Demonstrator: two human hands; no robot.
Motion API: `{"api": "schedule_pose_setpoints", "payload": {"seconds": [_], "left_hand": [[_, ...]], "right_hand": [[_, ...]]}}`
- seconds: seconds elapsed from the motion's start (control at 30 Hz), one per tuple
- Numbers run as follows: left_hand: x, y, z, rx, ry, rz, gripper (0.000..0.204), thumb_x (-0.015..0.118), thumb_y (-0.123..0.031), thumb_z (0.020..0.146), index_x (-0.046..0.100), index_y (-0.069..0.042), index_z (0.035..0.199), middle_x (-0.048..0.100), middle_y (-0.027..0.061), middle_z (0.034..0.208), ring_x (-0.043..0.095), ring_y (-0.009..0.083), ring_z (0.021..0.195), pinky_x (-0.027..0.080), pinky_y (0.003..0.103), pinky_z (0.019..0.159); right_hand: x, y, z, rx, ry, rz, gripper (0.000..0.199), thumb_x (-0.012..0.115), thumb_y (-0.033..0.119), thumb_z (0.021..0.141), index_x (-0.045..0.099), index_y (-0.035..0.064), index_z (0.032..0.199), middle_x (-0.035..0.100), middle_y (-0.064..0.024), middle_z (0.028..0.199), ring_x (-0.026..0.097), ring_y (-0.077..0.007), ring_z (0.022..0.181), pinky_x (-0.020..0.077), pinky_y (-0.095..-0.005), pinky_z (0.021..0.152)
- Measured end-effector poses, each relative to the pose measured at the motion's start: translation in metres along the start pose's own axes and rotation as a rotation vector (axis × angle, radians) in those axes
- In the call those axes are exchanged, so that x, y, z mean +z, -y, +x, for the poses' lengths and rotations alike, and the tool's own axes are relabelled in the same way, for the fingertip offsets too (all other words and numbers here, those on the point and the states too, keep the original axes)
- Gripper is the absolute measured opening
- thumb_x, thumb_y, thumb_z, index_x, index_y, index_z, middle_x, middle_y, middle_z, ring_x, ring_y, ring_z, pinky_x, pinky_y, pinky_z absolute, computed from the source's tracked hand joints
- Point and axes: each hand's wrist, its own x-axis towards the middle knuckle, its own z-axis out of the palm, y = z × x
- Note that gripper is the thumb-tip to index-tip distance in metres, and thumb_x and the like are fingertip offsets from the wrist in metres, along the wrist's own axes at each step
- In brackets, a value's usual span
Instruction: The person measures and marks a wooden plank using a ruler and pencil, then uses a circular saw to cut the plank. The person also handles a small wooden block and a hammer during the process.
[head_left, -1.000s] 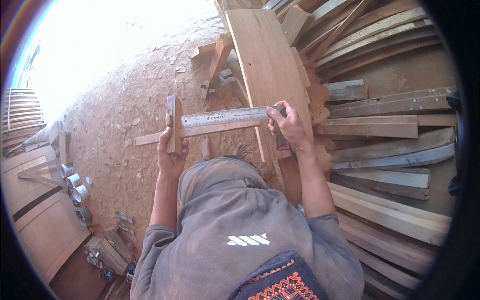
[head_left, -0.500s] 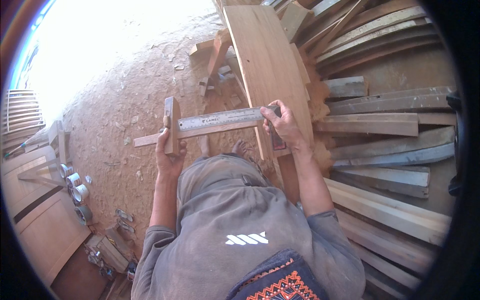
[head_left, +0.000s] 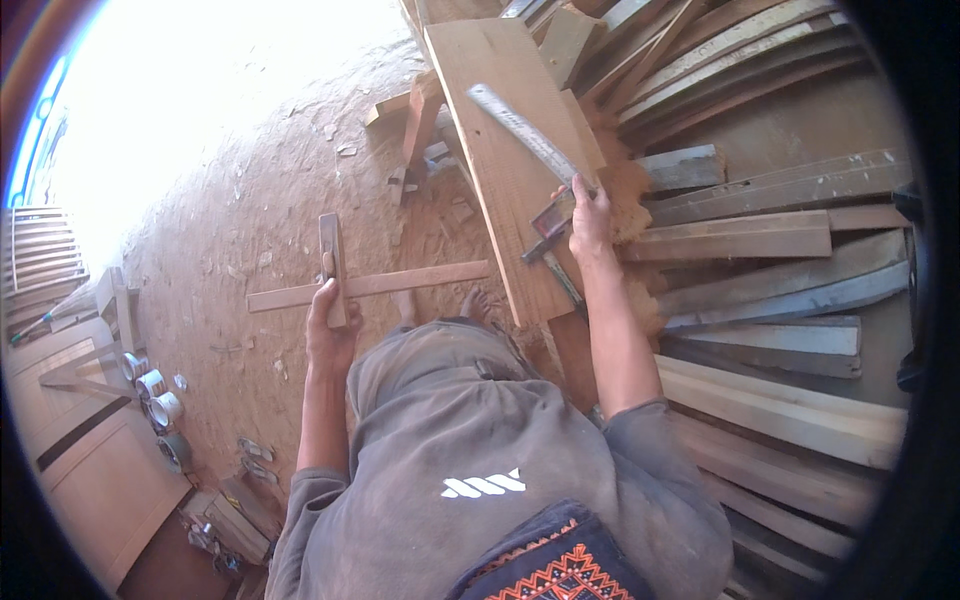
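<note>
My left hand (head_left: 332,322) is closed round the upright block of a wooden marking gauge (head_left: 425,279). The gauge's long beam runs through the block and sticks out to both sides, over the ground. Off to the right, my right hand (head_left: 590,218) grips a combination square (head_left: 528,132) by its dark, red-marked head. Its steel blade slants up and to the left above a wide wooden board (head_left: 500,60). Near the board's close end, a thin greenish tool (head_left: 566,280) lies beside my right wrist; its kind is unclear.
Stacked timbers (head_left: 740,235) fill the right side. Sawdust (head_left: 632,200) is heaped beside the board. A wooden trestle (head_left: 420,120) stands at the board's left, near offcuts. Door panels (head_left: 110,430) and several cans (head_left: 162,408) sit at far left. My bare feet (head_left: 475,303) are on the dirt.
The combination square has moved away from the marking gauge, to the right over the board, and its blade has swung upward. The gauge, still in my left hand, has dropped slightly.
</note>
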Motion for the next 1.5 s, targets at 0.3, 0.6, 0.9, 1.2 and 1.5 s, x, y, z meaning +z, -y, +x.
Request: {"api": "schedule_pose_setpoints", "payload": {"seconds": [0.3,0.6,0.9,1.2,1.5], "left_hand": [[0.013,-0.001,0.010,0.347,0.036,0.624,0.082,0.079,-0.020,0.092,0.039,-0.006,0.162,0.065,0.0088,0.120,0.066,0.0135,0.094,0.054,0.029,0.069],[0.039,0.013,0.037,0.468,0.158,1.210,0.087,0.084,-0.026,0.083,0.045,-0.006,0.158,0.067,0.0176,0.134,0.065,0.0258,0.124,0.052,0.037,0.103],[0.063,0.024,0.019,0.476,0.202,1.543,0.081,0.079,-0.032,0.078,0.050,-0.019,0.152,0.066,0.0265,0.113,0.066,0.0440,0.110,0.053,0.052,0.098],[0.049,0.031,0.014,0.509,0.214,1.549,0.091,0.078,-0.030,0.078,0.041,-0.027,0.161,0.067,0.0255,0.113,0.067,0.0428,0.107,0.054,0.052,0.097],[0.037,0.038,0.012,0.546,0.239,1.541,0.091,0.078,-0.031,0.078,0.042,-0.024,0.161,0.067,0.0247,0.115,0.067,0.0427,0.108,0.053,0.051,0.097]], "right_hand": [[-0.071,-0.033,-0.053,-0.481,-0.112,-0.877,0.061,0.078,0.029,0.094,0.053,-0.0028,0.139,0.064,-0.0246,0.127,0.064,-0.0364,0.115,0.0500,-0.0451,0.101],[-0.083,-0.002,-0.181,-0.229,0.278,-1.139,0.048,0.075,0.018,0.092,0.063,0.0007,0.136,0.067,-0.0189,0.116,0.067,-0.0348,0.105,0.0538,-0.0439,0.092],[0.011,0.111,-0.197,-0.657,0.371,-0.801,0.038,0.070,0.010,0.098,0.066,0.0052,0.135,0.067,-0.0145,0.098,0.069,-0.0318,0.081,0.0538,-0.0416,0.070],[0.058,0.131,-0.202,-0.863,0.582,-0.907,0.043,0.069,0.006,0.096,0.064,0.0029,0.138,0.067,-0.0175,0.096,0.069,-0.0352,0.084,0.0542,-0.0464,0.071],[0.052,0.125,-0.208,-0.862,0.611,-0.977,0.045,0.069,0.005,0.095,0.062,0.0019,0.140,0.066,-0.0181,0.095,0.069,-0.0369,0.084,0.0542,-0.0473,0.071]]}}
